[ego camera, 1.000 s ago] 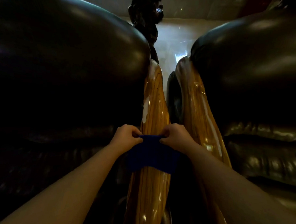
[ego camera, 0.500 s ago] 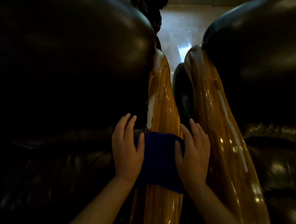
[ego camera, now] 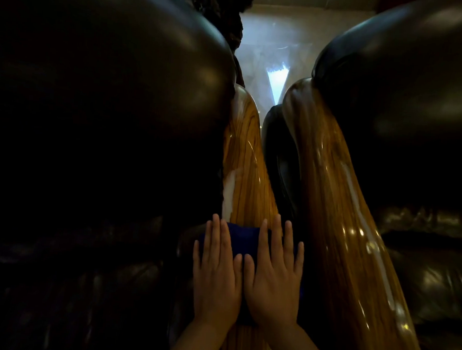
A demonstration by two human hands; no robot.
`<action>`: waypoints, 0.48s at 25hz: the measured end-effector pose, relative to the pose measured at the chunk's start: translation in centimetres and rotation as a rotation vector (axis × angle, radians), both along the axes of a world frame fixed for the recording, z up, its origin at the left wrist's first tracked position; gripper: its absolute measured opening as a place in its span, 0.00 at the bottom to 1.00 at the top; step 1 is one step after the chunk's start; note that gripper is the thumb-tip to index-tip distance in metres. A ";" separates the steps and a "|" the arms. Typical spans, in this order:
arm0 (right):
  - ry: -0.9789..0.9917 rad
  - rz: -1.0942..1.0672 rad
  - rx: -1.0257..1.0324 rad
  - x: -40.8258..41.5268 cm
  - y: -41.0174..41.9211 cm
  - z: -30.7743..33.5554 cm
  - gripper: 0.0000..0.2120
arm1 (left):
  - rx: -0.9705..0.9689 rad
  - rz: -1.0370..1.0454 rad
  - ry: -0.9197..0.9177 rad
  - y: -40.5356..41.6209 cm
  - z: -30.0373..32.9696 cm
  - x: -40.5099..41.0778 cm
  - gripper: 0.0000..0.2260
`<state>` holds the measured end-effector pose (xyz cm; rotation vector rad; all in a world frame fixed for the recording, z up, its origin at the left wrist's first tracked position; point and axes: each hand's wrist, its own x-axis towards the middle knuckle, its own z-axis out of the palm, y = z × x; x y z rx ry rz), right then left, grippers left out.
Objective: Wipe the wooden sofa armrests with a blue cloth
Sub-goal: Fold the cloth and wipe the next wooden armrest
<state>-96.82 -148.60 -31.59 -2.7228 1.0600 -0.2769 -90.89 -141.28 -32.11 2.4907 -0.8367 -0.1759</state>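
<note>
A dark blue cloth [ego camera: 244, 239] lies draped over the glossy wooden armrest [ego camera: 247, 170] of the left sofa. My left hand [ego camera: 216, 273] and my right hand [ego camera: 274, 276] lie flat on the cloth, side by side, fingers stretched forward and pressing it onto the wood. Most of the cloth is hidden under my palms. A second wooden armrest [ego camera: 339, 234], belonging to the right sofa, runs parallel just to the right, with a narrow gap between the two.
Dark leather sofa cushions bulge on the left [ego camera: 107, 115] and on the right [ego camera: 405, 103], crowding both armrests. A dark carved object [ego camera: 222, 19] stands at the far end. Beyond the gap, pale shiny floor [ego camera: 276, 56] shows.
My hands went from pinching the cloth's corners to lying flat, then moved together onto the cloth's top. The view has come closer to the armrest.
</note>
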 end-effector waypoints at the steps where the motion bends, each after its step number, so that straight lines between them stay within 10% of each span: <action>1: 0.010 0.005 0.004 0.7 -0.5 0.3 0.29 | 0.019 -0.012 0.005 -0.5 0.3 0.7 0.26; 12: -0.034 -0.004 0.169 11.5 -8.5 1.5 0.28 | -0.017 -0.053 0.029 -8.7 0.7 11.6 0.26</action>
